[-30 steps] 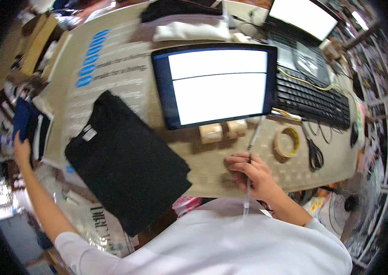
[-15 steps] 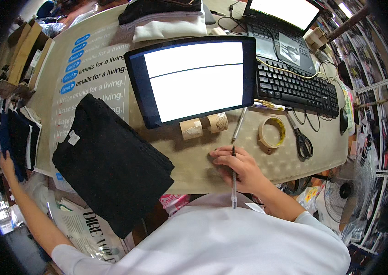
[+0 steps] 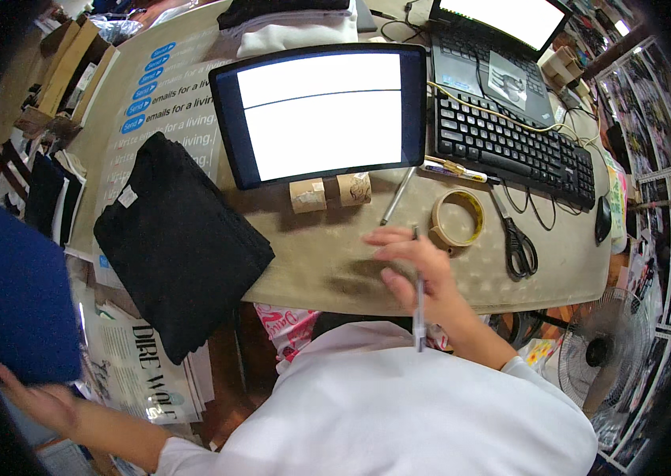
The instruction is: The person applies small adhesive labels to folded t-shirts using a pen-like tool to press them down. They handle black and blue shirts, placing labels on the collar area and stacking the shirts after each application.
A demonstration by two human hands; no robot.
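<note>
At the far left, my left hand (image 3: 44, 403) is closed on the lower edge of a flat, dark blue folded cloth (image 3: 18, 293), its fingertips partly hidden. Over the front of the table my right hand (image 3: 428, 266), slightly blurred, holds a clear-barrelled pen (image 3: 419, 313) between its fingers, the pen pointing down toward my white shirt. A folded black shirt (image 3: 181, 246) with a small white neck label lies at the table's left edge. Behind the right hand, a screen (image 3: 320, 115) leans on two cardboard rolls (image 3: 308, 196).
Right of the screen are a black keyboard (image 3: 510, 147), a laptop (image 3: 494, 71) and a mouse (image 3: 603, 219). A tape roll (image 3: 458, 219), black-handled scissors (image 3: 519, 250) and pens lie before them. A fan (image 3: 605, 349) stands at the right; folded clothes (image 3: 54, 198) sit beyond the table's left edge.
The dark blue cloth has come away from the clothes at the left, held in my left hand, and now hangs nearer me. My right hand has lifted slightly, still with the pen.
</note>
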